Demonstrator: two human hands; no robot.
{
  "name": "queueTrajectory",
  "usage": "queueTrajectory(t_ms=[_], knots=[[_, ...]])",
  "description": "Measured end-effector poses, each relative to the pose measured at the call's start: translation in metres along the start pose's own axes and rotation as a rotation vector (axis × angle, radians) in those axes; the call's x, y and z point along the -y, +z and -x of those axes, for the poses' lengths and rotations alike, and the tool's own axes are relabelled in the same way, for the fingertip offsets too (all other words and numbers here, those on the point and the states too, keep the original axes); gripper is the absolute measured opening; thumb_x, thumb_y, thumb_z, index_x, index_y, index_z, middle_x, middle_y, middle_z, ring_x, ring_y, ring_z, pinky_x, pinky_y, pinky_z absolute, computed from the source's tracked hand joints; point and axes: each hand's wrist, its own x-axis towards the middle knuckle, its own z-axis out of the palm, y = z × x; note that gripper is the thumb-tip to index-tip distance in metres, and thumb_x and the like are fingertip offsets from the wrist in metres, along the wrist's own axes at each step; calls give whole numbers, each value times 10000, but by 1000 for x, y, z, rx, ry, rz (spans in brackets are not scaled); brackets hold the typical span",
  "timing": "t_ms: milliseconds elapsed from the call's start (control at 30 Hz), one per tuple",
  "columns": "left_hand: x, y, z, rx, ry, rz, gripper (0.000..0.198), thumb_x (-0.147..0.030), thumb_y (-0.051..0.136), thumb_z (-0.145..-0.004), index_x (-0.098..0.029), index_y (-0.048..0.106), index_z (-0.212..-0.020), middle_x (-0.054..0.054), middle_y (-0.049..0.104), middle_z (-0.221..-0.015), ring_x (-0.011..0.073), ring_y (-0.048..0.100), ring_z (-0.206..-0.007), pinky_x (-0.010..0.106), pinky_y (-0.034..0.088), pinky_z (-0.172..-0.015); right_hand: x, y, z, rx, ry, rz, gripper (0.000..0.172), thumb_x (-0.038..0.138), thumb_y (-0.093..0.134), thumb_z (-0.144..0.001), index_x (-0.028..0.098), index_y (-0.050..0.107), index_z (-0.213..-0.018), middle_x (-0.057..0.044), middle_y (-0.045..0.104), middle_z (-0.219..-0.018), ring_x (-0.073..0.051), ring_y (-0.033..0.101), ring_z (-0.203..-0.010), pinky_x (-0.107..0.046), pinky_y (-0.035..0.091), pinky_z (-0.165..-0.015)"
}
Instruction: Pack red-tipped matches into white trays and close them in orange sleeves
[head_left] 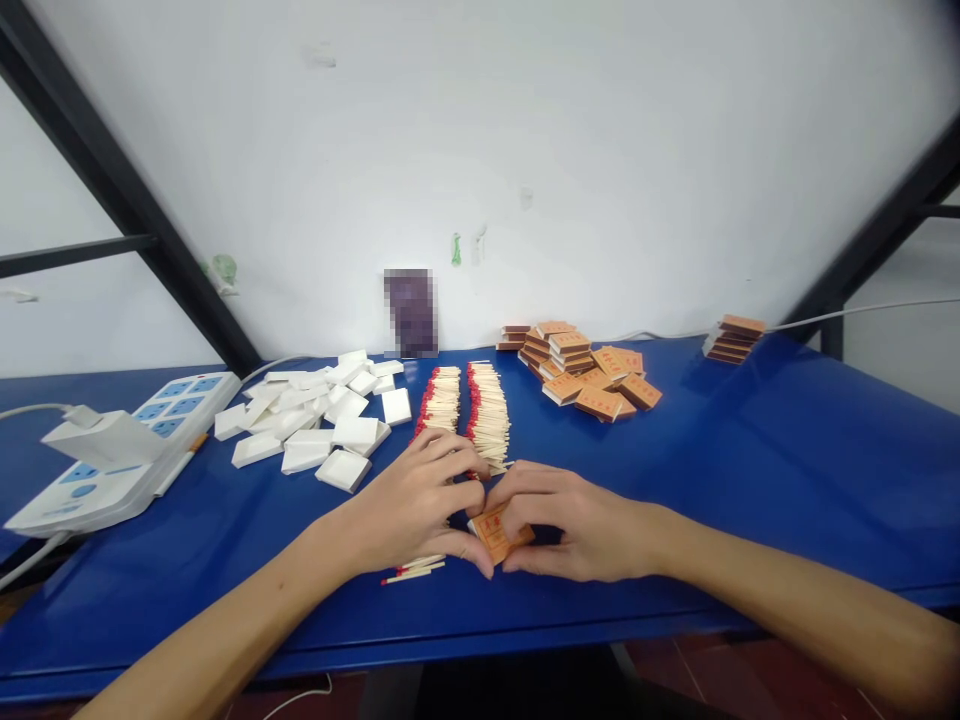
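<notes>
An orange matchbox with red print is held low over the table's front part. My right hand grips it from the right, fingers curled over its top and thumb at the near edge. From the other side, my left hand closes thumb and fingers about its left end, where a bit of white inner tray shows. Two rows of red-headed matches, a left row and a right row, lie just beyond the hands. A few loose matches lie below my left hand, which partly covers the left row.
White inner trays are heaped on the left, beside a power strip with a plugged-in charger. Orange matchboxes are piled at back right; a small stack stands farther right. A pixelated dark panel leans on the wall.
</notes>
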Motion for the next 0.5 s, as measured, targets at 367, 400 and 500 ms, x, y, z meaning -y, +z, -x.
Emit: queueTrajectory(t_ms=[367,400,500], knots=[[4,-15,2,-69,18,-36,343,-475,497,-1007,-183,630,-1128,106,662,-1072,246,573,-1016,419,452,-939,9,-53,5,-259,-58,478,177,210,602,-869,222,618,-1045,-95,712,-1086,-219,669,-941,-382,533,-837],[2,-19,0,-95,19,-36,265,-392,517,-1005,-187,631,-1127,101,668,-1064,240,583,-1007,413,461,-929,8,-64,9,-308,-18,522,194,196,595,-866,231,614,-1056,-91,710,-1098,-231,667,-985,-396,530,-865],[-21,-30,-7,-222,55,11,173,-155,536,-944,-193,626,-1087,72,689,-962,204,617,-915,388,500,-880,0,-102,28,-463,126,674,198,222,592,-876,237,610,-1073,-86,710,-1076,-261,655,-1032,-435,518,-907]])
